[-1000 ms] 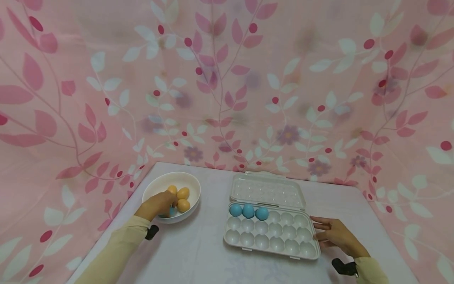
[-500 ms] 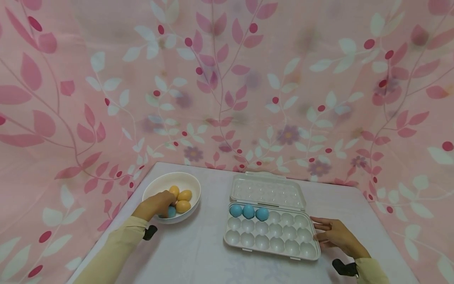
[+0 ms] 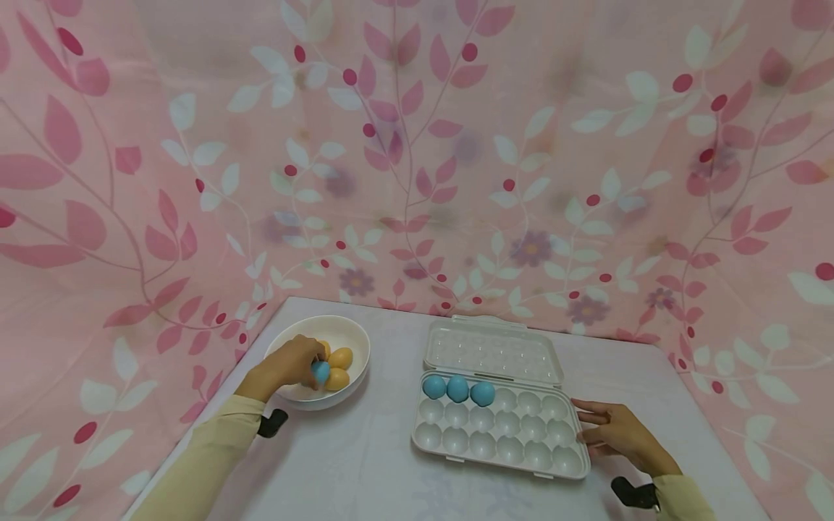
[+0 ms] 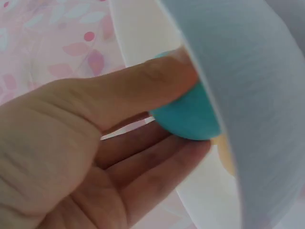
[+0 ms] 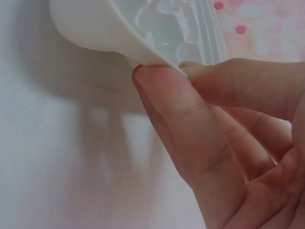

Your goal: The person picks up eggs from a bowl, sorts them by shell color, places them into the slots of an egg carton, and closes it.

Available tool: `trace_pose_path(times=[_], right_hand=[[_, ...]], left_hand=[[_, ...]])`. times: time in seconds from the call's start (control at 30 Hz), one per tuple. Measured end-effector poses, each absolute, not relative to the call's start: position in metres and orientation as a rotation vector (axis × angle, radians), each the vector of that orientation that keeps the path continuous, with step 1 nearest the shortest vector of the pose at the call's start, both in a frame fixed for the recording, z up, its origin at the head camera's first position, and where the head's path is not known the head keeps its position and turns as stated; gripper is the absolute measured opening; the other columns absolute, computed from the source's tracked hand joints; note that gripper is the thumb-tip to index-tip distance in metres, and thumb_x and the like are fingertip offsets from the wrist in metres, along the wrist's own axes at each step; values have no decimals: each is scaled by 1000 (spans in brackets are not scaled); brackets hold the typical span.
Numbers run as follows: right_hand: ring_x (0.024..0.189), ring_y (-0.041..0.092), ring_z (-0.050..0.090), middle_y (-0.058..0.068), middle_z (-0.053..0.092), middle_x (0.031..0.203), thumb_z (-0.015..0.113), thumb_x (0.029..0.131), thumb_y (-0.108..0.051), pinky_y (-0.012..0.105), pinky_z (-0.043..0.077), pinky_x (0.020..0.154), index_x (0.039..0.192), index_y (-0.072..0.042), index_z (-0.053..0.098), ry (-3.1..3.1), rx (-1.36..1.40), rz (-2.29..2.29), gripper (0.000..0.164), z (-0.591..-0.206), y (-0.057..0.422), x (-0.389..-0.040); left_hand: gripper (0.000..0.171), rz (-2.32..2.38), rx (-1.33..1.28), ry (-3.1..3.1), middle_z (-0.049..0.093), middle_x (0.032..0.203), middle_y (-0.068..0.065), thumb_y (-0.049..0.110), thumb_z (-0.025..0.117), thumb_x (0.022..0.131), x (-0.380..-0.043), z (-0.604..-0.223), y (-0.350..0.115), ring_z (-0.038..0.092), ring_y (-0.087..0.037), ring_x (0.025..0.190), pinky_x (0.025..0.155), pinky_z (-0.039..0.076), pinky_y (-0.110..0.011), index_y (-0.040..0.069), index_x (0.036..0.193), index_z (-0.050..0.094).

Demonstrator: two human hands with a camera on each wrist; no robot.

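In the head view my left hand [image 3: 291, 363] is inside a white bowl [image 3: 348, 334], holding a blue egg [image 3: 320, 372]. The left wrist view shows the thumb on one side of this blue egg [image 4: 188, 117] and the fingertips on the other. Several yellow eggs [image 3: 340, 357] lie beside it in the bowl. My right hand [image 3: 622, 433] grips the right edge of a white egg box [image 3: 495, 464]. In the right wrist view, thumb and finger pinch the rim of the egg box [image 5: 143, 45]. Three blue eggs [image 3: 458, 388] sit in its back row, at the left.
The box's clear lid [image 3: 491, 349] lies open behind it. A white cloth covers the table [image 3: 371, 449], and bare cloth separates bowl from box. Pink floral fabric [image 3: 417, 181] hangs behind and at both sides.
My left hand has lifted a little with the blue egg, which was lower in the bowl at its near left side. The yellow eggs shifted slightly. My right hand stays on the box.
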State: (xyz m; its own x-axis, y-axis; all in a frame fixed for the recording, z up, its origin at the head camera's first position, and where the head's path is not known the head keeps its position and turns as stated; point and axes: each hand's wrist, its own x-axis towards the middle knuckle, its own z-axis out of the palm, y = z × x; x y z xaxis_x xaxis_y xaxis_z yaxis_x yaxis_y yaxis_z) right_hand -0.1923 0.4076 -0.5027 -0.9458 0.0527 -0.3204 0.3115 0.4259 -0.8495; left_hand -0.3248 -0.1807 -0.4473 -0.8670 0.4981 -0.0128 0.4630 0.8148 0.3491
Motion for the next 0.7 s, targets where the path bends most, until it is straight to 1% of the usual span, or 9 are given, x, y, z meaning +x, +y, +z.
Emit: trace_pose_path(times=[0.13,0.23,0.33,0.43,0.53,0.6,0.7], right_hand=[[90,24,68,27,57,129,80,75,-3,44,58,68,142,2,45,2440,356,-1523,76,-502,406,-192],[90,24,68,27,57,129,80,75,-3,44,58,68,142,2,45,2443,373,-1515,76,-500,405,-192],[89,24,69,27,57,128,80,75,-3,43,58,68,142,2,45,2448,389,-1508,75,-500,404,-192],[89,25,69,27,57,128,80,75,-3,43,58,68,142,2,45,2447,397,-1508,76,-500,404,-192],[89,25,69,27,57,128,80,75,-3,44,58,68,142,3,45,2444,386,-1515,76,-501,404,-192],[90,25,69,27,57,129,80,75,-3,44,58,68,142,3,45,2438,367,-1525,76,-501,405,-192],[91,25,69,27,57,129,80,75,-2,44,58,68,143,4,43,2430,335,-1537,77,-502,406,-192]], left_hand=[[32,580,833,2952,68,85,3,10,90,63,-326,-443,-179,57,-16,82,83,53,-40,6,90,74],[29,644,846,2965,69,87,3,8,87,66,-326,-440,-177,59,-16,83,85,53,-43,6,93,75],[28,740,844,2965,70,89,3,9,87,69,-325,-437,-175,60,-17,84,87,52,-45,7,95,75],[31,849,854,2960,71,92,2,12,87,71,-324,-435,-172,62,-18,85,88,51,-47,8,99,74],[35,967,823,2948,71,96,1,16,87,72,-323,-433,-167,64,-18,88,87,52,-45,9,104,73],[38,1075,794,2918,71,100,-2,18,86,73,-322,-433,-164,66,-20,93,84,54,-42,10,108,72],[43,1240,737,2855,70,106,-4,20,86,74,-321,-432,-157,67,-24,100,84,55,-41,11,113,71]])
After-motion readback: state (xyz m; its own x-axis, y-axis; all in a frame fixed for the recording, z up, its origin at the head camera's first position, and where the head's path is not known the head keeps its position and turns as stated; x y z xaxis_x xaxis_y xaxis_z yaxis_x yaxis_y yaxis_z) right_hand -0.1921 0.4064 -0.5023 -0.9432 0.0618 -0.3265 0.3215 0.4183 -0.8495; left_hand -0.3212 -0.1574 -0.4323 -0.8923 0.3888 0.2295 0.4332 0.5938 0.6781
